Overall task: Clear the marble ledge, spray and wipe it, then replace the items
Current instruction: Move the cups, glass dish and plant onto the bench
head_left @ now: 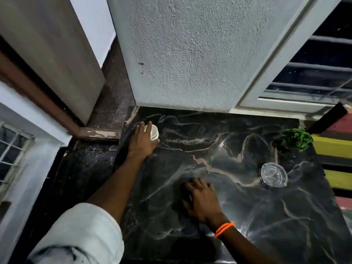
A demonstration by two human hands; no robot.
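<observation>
The black marble ledge (238, 206) with pale veins fills the lower right of the head view. My left hand (142, 139) is wrapped around a small white cup (154, 132) that stands near the ledge's far left corner. My right hand (200, 197) rests flat on the marble in the middle, fingers spread, holding nothing; an orange bead bracelet (223, 228) circles its wrist. A clear glass vessel (274, 175) stands on the right part of the ledge. A small green plant (297, 139) sits at the far right corner.
A rough grey wall (190, 54) rises behind the ledge. A barred window (314, 73) is at the right, a door and brown frame (47, 73) at the left. Striped red, yellow and dark fabric (337, 149) lies past the ledge's right edge.
</observation>
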